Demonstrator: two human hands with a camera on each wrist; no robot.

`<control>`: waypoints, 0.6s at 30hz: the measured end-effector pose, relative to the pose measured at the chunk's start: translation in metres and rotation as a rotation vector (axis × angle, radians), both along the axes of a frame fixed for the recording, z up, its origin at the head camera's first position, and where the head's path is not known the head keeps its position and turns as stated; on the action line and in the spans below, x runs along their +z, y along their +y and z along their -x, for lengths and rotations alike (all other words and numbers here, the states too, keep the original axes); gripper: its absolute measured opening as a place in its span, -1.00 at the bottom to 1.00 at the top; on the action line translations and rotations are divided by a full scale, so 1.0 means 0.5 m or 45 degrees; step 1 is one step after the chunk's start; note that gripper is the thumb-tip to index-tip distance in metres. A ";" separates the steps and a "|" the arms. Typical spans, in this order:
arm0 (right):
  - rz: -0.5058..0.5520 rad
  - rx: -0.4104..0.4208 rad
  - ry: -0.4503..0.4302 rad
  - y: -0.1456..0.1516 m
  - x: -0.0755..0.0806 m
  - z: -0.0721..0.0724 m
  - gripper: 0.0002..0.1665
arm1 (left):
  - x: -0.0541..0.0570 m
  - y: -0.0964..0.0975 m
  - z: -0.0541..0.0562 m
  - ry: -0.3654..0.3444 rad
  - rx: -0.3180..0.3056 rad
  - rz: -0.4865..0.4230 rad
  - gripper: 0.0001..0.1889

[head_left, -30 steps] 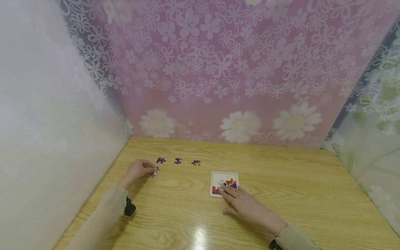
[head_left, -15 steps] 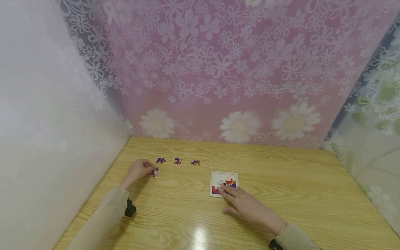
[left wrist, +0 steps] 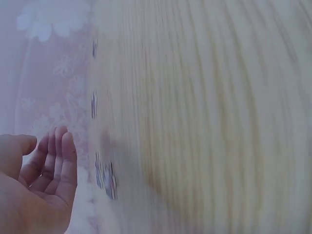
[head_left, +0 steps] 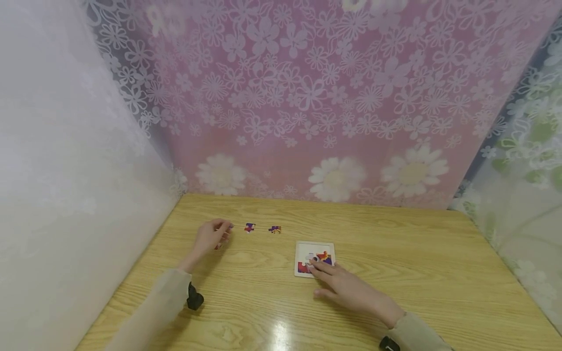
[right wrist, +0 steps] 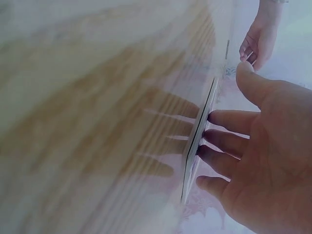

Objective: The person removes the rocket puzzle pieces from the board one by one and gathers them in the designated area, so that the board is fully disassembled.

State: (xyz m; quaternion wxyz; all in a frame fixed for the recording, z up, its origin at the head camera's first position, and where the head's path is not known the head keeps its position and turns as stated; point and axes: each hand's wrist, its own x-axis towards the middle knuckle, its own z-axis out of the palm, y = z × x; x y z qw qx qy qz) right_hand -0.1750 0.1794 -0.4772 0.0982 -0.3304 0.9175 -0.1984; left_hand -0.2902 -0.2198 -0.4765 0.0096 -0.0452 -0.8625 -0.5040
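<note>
My left hand (head_left: pixel 212 239) hovers over the left back of the table, fingers slightly bent and thumb apart from them in the left wrist view, with nothing between. Below it lie two jigsaw pieces, one red-and-white piece (head_left: pixel 217 246) mostly covered by the hand and a purple piece (left wrist: pixel 99 170) near the fingertips. Farther right are a purple-and-red piece (head_left: pixel 250 227) and a purple-and-yellow piece (head_left: pixel 275 229). My right hand (head_left: pixel 347 287) rests straight fingers on a square puzzle tray (head_left: pixel 302 244) with a white rim. Several fitted pieces show in the tray's lower part, partly hidden by those fingers.
The wood-grain table (head_left: pixel 246 302) meets a pink flowered curtain (head_left: pixel 281 146) at the back. A pale curtain (head_left: pixel 88 170) closes the left side, and a flowered one (head_left: pixel 527 195) stands on the right.
My left hand has let go of the red-and-white piece and shifted right and slightly back, over the purple piece. The right hand stays on the tray.
</note>
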 end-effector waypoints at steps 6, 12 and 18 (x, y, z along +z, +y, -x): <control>0.030 0.016 0.014 0.003 0.000 -0.005 -0.23 | -0.008 0.049 -0.003 -0.040 -0.111 -0.048 -0.63; 0.015 -0.009 0.048 0.011 0.000 -0.007 -0.21 | -0.006 0.106 -0.011 -0.041 -0.176 -0.095 -0.65; -0.024 -0.049 0.044 0.028 0.003 -0.010 -0.22 | -0.007 0.157 -0.014 -0.051 -0.277 -0.151 -0.65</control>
